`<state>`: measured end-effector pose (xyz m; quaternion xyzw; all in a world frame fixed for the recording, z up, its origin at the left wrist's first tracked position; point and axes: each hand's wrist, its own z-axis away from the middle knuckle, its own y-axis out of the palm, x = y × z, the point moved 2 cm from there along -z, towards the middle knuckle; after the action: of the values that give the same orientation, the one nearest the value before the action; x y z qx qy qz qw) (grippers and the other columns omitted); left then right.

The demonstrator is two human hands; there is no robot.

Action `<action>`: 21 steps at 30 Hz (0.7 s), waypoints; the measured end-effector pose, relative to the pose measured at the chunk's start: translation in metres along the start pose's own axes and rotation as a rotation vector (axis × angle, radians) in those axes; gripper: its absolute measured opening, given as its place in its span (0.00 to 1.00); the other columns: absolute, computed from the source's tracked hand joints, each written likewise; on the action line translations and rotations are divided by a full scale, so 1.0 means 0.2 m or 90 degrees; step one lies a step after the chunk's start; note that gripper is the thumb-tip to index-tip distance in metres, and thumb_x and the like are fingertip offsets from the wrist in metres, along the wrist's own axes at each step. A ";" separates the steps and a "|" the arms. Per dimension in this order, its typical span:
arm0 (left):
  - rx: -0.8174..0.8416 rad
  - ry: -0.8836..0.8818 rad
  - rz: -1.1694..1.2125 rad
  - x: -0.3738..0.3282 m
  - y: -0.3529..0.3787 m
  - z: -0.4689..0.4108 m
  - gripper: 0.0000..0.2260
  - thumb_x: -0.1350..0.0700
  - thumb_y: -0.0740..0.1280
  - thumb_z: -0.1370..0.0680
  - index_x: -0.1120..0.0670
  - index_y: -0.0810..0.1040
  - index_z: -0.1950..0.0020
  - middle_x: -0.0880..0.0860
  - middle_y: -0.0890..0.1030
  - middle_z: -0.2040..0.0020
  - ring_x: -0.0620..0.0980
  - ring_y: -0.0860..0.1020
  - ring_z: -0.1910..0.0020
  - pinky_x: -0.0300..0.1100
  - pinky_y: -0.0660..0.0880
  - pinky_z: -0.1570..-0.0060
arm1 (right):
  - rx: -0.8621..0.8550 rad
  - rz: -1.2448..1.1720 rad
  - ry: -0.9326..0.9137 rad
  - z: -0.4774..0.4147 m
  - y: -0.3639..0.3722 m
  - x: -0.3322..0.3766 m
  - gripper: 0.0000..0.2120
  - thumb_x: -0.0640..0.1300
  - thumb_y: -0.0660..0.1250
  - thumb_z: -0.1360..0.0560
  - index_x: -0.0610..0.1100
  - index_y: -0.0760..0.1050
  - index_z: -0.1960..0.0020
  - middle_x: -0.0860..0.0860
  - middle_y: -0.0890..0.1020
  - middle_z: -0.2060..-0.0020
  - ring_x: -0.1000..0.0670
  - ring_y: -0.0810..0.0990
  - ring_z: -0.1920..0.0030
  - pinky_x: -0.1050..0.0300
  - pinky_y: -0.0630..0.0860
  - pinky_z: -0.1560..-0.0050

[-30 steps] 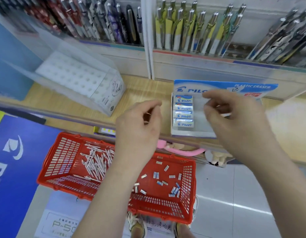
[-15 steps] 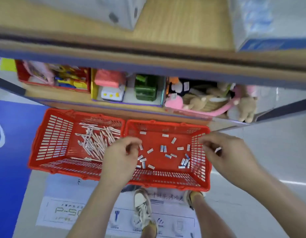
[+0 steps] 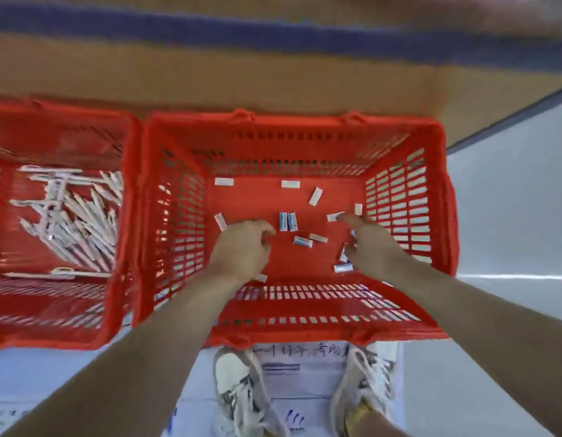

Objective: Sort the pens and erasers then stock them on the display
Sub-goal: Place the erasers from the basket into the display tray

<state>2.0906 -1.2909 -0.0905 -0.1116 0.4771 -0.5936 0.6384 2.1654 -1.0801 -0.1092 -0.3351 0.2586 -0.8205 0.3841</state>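
Observation:
Two red plastic baskets stand side by side on the floor. The right basket [image 3: 292,119] holds several small white and blue erasers [image 3: 287,221] scattered over its bottom. The left basket [image 3: 52,111] holds a heap of white pens [image 3: 77,216]. Both my hands are down inside the right basket. My left hand [image 3: 241,244] hovers with curled fingers just left of a pair of erasers; its palm is hidden. My right hand [image 3: 368,244] stretches its fingers onto an eraser [image 3: 334,217] near the right wall, with more erasers beside and under it.
A wooden shelf edge with a blue strip [image 3: 273,74] runs across above the baskets, blurred. My white shoes [image 3: 238,389] stand on a printed sheet [image 3: 292,364] just in front of the right basket. Grey floor [image 3: 510,216] lies to the right.
The view has dropped from the eraser display to the baskets. Both hands went from shelf height down into the right basket, among the erasers.

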 end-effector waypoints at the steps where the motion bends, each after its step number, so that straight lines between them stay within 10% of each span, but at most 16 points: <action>1: 0.026 0.019 -0.018 0.01 0.08 -0.07 0.17 0.62 0.64 0.27 0.49 0.79 0.42 0.53 0.82 0.44 0.54 0.78 0.43 0.46 0.73 0.43 | 0.015 0.014 0.007 -0.06 0.05 -0.04 0.31 0.35 0.63 0.29 0.49 0.63 0.27 0.39 0.71 0.35 0.40 0.72 0.35 0.55 0.69 0.38; 8: 0.151 0.099 -0.266 0.02 0.50 -0.48 0.32 0.68 0.60 0.26 0.42 0.62 0.27 0.55 0.51 0.23 0.59 0.53 0.26 0.52 0.63 0.30 | -0.034 0.251 -0.037 -0.39 0.28 -0.17 0.32 0.36 0.60 0.26 0.53 0.56 0.25 0.45 0.64 0.28 0.42 0.60 0.28 0.48 0.61 0.32; 14: 0.075 0.077 -0.268 0.09 0.55 -0.49 0.13 0.64 0.59 0.25 0.53 0.75 0.44 0.57 0.67 0.38 0.59 0.66 0.36 0.51 0.72 0.43 | -0.063 0.198 0.000 -0.44 0.33 -0.24 0.12 0.40 0.60 0.23 0.47 0.73 0.40 0.44 0.75 0.43 0.40 0.75 0.42 0.49 0.74 0.47; 17: 0.037 -0.061 -0.018 0.12 0.47 -0.45 0.09 0.64 0.65 0.28 0.52 0.81 0.54 0.54 0.78 0.50 0.53 0.78 0.51 0.40 0.73 0.53 | -0.094 0.007 0.009 -0.40 0.32 -0.18 0.05 0.44 0.64 0.23 0.43 0.75 0.55 0.42 0.80 0.56 0.42 0.80 0.54 0.56 0.70 0.58; 21: 0.008 -0.313 0.752 -0.05 0.13 -0.20 0.08 0.65 0.65 0.27 0.54 0.82 0.57 0.55 0.81 0.60 0.48 0.79 0.62 0.38 0.78 0.64 | 0.026 -0.716 0.214 -0.18 0.09 0.10 0.07 0.37 0.59 0.20 0.44 0.76 0.51 0.45 0.75 0.68 0.47 0.78 0.68 0.63 0.73 0.73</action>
<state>2.0798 -1.2589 -0.1251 0.0410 0.2946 -0.1013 0.9494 2.1379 -1.1004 -0.1369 -0.2788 0.0825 -0.9450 -0.1500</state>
